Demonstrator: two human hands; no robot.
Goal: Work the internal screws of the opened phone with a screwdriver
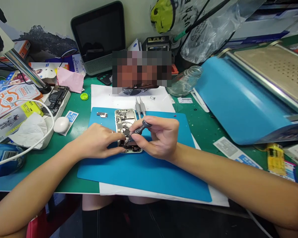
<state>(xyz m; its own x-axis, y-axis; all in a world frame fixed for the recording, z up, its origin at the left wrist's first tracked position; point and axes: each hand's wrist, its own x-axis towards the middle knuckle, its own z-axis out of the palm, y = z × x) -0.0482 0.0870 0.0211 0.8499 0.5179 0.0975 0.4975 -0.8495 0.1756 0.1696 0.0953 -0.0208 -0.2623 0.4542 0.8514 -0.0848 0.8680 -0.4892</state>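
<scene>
Two hands work over an opened phone (126,127) lying on a blue mat (144,172) at the middle of the table (203,127). Left hand (99,140) rests flat beside the phone, fingers pressed against its left and lower edge, holding nothing. Right hand (159,137) pinches a dark screwdriver (139,129) between thumb and fingers, tip down inside the lower part of the phone. Two grey screwdrivers (140,107) lie side by side just beyond the phone's upper right corner. Small metal part (102,114) sits on the mat, left of the phone, apart from it. White paper sheet (129,97) lies under the mat. Glass jar (185,81) lies on its side further back. Second dismantled phone (55,99) rests at the left, near a white earbud case (61,124). Large blue roll (238,99) occupies the right.
</scene>
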